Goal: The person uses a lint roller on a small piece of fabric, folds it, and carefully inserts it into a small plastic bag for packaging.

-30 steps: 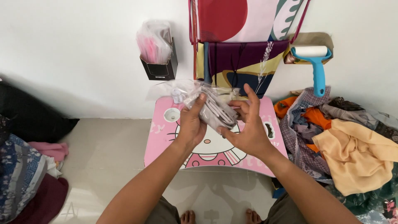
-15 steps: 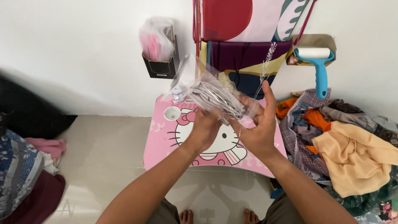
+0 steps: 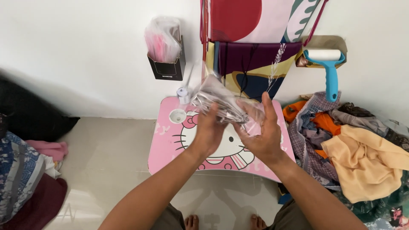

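The clear plastic packet (image 3: pixel 221 104) with grey folded cloth inside now sits lower and more tilted than half a second ago, its upper end swung toward the wall and its near end down between the palms, so the work on it looks to be a turning or smoothing of the packet. It is crinkled, shiny and see-through, held in the air above the pink bench (image 3: pixel 170 142). The left hand (image 3: pixel 208 132) grips it from below; the right hand (image 3: pixel 262 136) presses flat against its side, fingers spread. Behind stand a black box of wrapped items (image 3: pixel 167 55), hanging printed cloths (image 3: pixel 255 64), and a blue lint roller (image 3: pixel 328 68); a heap of clothes (image 3: pixel 362 153) lies right.
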